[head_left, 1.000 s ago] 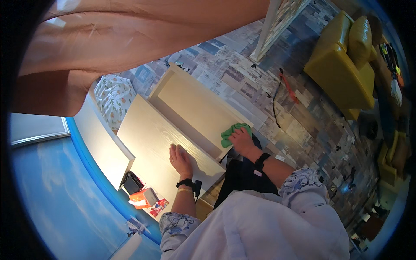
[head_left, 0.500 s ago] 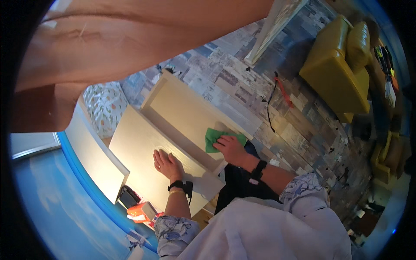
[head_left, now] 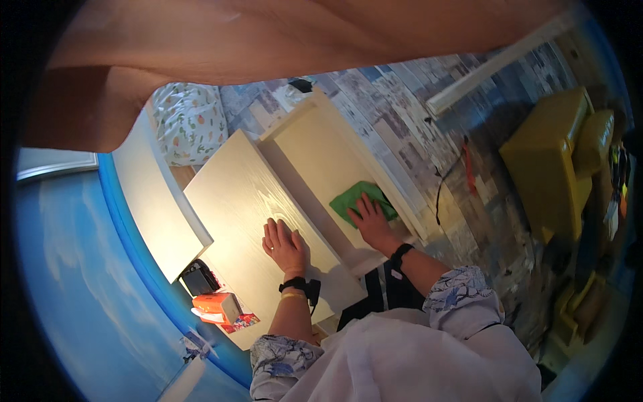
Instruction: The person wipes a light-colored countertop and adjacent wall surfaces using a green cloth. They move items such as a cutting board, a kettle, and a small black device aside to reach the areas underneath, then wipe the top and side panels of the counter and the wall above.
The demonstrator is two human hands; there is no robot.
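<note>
Hands (head_left: 288,253) on woodgrain top (head_left: 244,184); on green cloth (head_left: 347,199)

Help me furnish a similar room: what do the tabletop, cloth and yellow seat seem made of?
Tabletop: wood or wood-look laminate, satin; pale grain shows.
Cloth: probably fabric, matte; thin, limp.
Seat: perhaps leather or imitation, smooth; slight sheen.

The left grip (head_left: 287,250), a bare human hand, lay palm down, its fingers extended toward the far side, thumb to the right. The bare left forearm (head_left: 293,320) rose almost straight from the near side. The right grip (head_left: 374,226), likewise bare, faced palm down, fingers spread far-left, the bare right forearm (head_left: 427,271) slanting in from near right.
</note>
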